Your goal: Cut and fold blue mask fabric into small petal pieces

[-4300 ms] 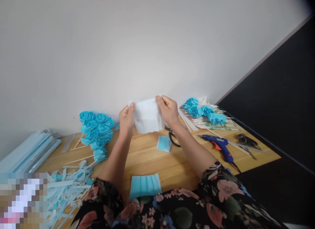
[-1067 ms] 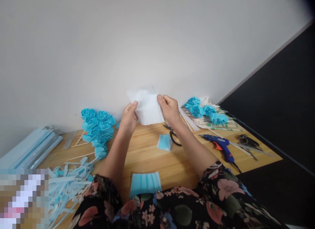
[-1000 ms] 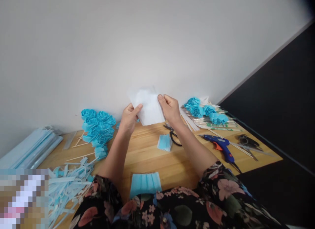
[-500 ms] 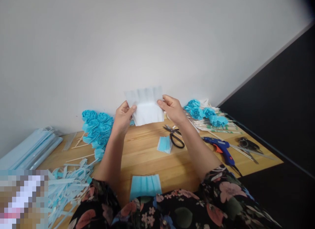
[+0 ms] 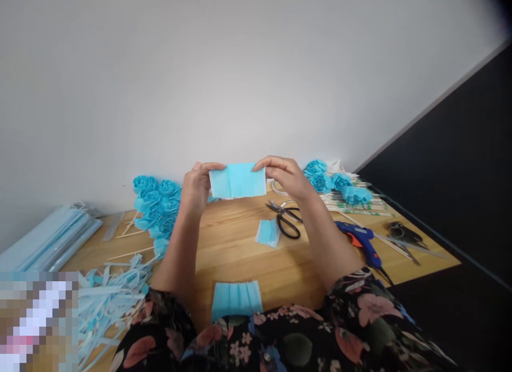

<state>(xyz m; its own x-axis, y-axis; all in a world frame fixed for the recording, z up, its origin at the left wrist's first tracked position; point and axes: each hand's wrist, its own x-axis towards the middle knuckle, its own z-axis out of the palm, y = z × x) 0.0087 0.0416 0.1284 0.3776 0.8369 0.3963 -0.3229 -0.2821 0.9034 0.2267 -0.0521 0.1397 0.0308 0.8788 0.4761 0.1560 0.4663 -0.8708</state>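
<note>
A folded blue mask piece [image 5: 237,180] is held up above the wooden table [image 5: 236,254], its blue side toward me. My left hand [image 5: 197,188] pinches its left end and my right hand [image 5: 286,175] pinches its right end, fingers closed on the top edge. Below the hands lie black scissors [image 5: 286,221] and a small blue mask scrap [image 5: 268,232]. Another pleated blue mask piece [image 5: 236,300] lies at the near edge by my floral sleeves.
Blue fabric roses [image 5: 158,201] on sticks lie left of the hands, more roses [image 5: 336,181] on packed skewers at the right. A blue glue gun [image 5: 358,241] and pliers [image 5: 398,232] sit right. Stacked masks [image 5: 48,241] and cut strips [image 5: 108,292] fill the left. A dark floor drops off right.
The white sheet held between both hands has been folded down and turned; its blue side now faces me as a narrower strip. Both hands stayed raised, the left shifting slightly left.
</note>
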